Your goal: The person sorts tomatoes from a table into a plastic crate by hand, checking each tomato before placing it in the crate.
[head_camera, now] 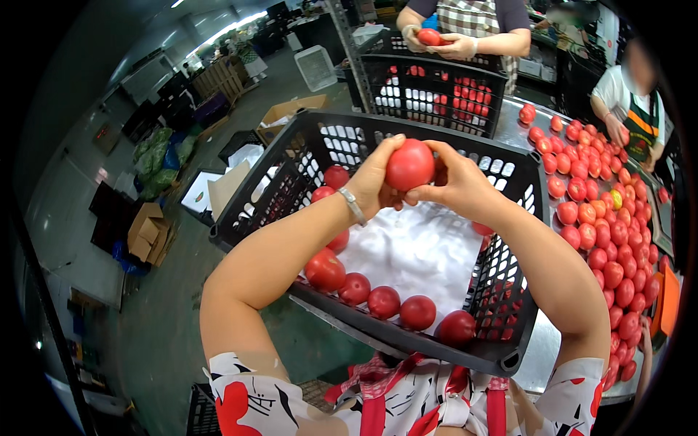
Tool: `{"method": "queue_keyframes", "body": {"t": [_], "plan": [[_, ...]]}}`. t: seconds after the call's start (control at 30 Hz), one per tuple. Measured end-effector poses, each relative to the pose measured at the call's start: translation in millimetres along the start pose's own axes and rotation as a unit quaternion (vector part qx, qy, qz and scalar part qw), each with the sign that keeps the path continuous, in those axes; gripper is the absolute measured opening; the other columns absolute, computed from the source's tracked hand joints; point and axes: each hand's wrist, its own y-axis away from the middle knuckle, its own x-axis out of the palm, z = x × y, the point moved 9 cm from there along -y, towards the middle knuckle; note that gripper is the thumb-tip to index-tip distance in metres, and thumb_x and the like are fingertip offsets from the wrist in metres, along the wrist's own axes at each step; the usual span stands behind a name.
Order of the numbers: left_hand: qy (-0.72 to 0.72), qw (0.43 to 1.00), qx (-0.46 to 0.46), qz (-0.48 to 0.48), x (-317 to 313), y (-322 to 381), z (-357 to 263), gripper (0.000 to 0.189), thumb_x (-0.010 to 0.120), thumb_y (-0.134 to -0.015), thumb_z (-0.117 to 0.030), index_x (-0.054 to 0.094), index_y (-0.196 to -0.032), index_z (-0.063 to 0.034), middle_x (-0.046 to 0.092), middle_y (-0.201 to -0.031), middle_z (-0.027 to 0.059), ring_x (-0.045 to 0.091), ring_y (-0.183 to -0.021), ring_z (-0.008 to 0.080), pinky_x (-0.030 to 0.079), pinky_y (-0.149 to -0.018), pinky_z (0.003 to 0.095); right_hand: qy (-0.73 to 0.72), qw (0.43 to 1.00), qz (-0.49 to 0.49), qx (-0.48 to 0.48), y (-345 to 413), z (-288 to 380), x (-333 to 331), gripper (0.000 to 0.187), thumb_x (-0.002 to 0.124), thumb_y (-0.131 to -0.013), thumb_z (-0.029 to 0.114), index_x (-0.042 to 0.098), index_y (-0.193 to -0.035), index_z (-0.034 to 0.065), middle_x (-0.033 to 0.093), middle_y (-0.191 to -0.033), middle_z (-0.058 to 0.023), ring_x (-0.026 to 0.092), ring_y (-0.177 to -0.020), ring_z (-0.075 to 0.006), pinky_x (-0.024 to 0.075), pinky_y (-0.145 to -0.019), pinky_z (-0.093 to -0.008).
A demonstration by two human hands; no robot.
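Between my left hand (371, 182) and my right hand (463, 180), both bare, a large red tomato (410, 164) is held above a black plastic crate (381, 333). The fingers of both hands curl around its sides and underside. White paper (414, 250) lines the crate's bottom. Along the near wall inside sits a row of tomatoes (383, 302), and more (336, 177) lie along the left wall. Another tomato is partly hidden beneath my right forearm at the right wall.
Many loose tomatoes (613, 234) cover the metal table (537, 354) at the right. Beyond my crate, a gloved co-worker (463, 27) holds a tomato over another black crate (436, 92). A second person (627, 109) stands at the table's far right. Cardboard boxes (150, 234) lie on the floor at left.
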Motion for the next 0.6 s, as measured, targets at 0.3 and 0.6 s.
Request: {"method": "queue_keyframes", "body": {"t": [0.3,0.6], "plan": [[-0.04,0.999,0.004,0.013,9,4,-3,0.055,0.044,-0.083,-0.059,0.051,-0.106,-0.0095,0.06,-0.089,0.0067,0.061,-0.07,0.0173,0.05,-0.053,0.0313,-0.005,0.999,0.033,0.022,3,-1,-2,0.068,0.079,-0.059,0.03,0.051,-0.112,-0.0013,0.06,-0.1,-0.017,0.06,-0.092,-0.0256,0.0458,-0.081,-0.0322],[-0.108,0.99,0.088,0.003,9,11,-17,0.053,0.05,-0.084,-0.049,0.044,-0.119,-0.0105,0.06,-0.096,0.0066,0.062,-0.079,0.0201,0.046,-0.057,0.0294,-0.085,0.988,0.063,0.112,-1,-12,3,0.058,0.074,-0.064,0.045,0.06,-0.093,-0.0032,0.062,-0.077,-0.0108,0.06,-0.068,-0.0173,0.0478,-0.061,-0.0274]]}}
